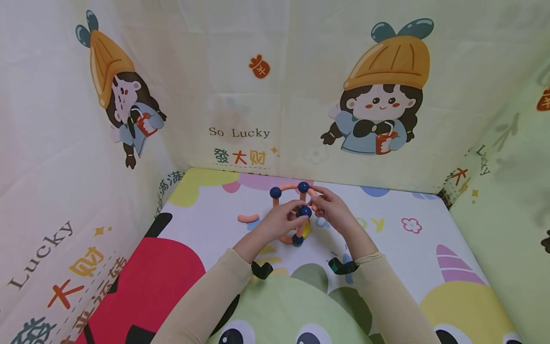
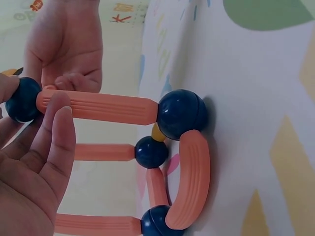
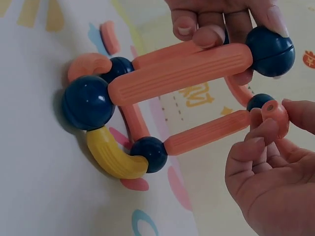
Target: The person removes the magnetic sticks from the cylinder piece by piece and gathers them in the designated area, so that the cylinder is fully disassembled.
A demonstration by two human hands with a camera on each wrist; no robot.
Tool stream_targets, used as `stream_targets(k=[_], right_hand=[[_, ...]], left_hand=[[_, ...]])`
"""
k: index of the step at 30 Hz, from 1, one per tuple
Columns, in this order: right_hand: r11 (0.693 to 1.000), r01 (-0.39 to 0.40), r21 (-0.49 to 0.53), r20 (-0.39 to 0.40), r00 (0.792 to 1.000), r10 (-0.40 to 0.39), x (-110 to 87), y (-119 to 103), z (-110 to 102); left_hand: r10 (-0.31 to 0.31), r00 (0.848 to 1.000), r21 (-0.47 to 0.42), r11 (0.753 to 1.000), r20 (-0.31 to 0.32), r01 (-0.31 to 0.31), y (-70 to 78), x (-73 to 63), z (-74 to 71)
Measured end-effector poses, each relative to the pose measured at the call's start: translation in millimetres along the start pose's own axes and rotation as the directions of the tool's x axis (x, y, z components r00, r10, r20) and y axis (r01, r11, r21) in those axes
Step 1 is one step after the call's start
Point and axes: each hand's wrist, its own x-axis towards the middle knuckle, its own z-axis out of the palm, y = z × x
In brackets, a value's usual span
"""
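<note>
A magnetic stick-and-ball frame stands upright between both hands, with dark blue balls at its corners. Straight orange sticks (image 3: 182, 76) form the uprights. At the base are curved orange sticks (image 2: 192, 182) and a curved yellow stick (image 3: 115, 157). My left hand (image 1: 278, 222) pinches the upper blue ball (image 3: 270, 51) nearest me, its fingers beside the upright below. Farther back, my right hand (image 1: 335, 210) holds a curved orange stick (image 3: 278, 120) by thumb and fingers at the far upper ball (image 1: 303, 187). That stick's free end faces the right wrist camera.
A loose curved orange stick (image 1: 248, 218) lies on the table left of the frame. The tabletop (image 1: 386, 248) has a printed cartoon cover. Patterned cloth walls (image 1: 292, 95) rise behind and on both sides.
</note>
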Motion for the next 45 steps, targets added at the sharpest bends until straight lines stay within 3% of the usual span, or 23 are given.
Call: stream_targets(k=[13,21,29,33,36,40,45], right_hand=[[0.997,-0.030,-0.078,-0.035,0.999,0.028,7.4,6.8,-3.3],[0.997,-0.003,-0.076,-0.055,0.998,-0.002,6.4,9.6,-3.2],[0.994,-0.015,-0.107,-0.131,0.991,0.001,1.6,11.8,-5.2],[0.993,0.035,-0.110,-0.225,0.973,-0.059,-8.1,11.5,-5.3],[0.991,0.113,-0.065,-0.261,0.957,-0.127,-20.0,12.2,-3.3],[0.985,0.165,-0.045,-0.211,0.963,-0.170,-35.5,19.6,2.8],[0.987,0.146,-0.063,-0.106,0.983,-0.152,-43.7,37.1,15.0]], left_hand=[[-0.022,1.000,-0.071,0.997,-0.006,0.022,-8.8,-1.8,-0.3],[-0.024,1.000,-0.079,0.997,-0.008,0.023,-6.6,-3.2,-1.2],[-0.017,1.000,-0.067,0.998,-0.018,0.015,-7.8,-2.7,-1.2],[-0.015,1.000,-0.074,0.997,-0.021,0.014,-7.7,-3.3,-1.4],[-0.014,1.000,-0.075,0.997,-0.026,0.012,-6.7,-4.2,-1.6],[-0.016,0.999,-0.076,0.997,-0.028,0.014,-5.6,-5.1,-1.3],[-0.014,0.999,-0.075,0.997,-0.035,0.011,-6.1,-5.0,-0.9]])
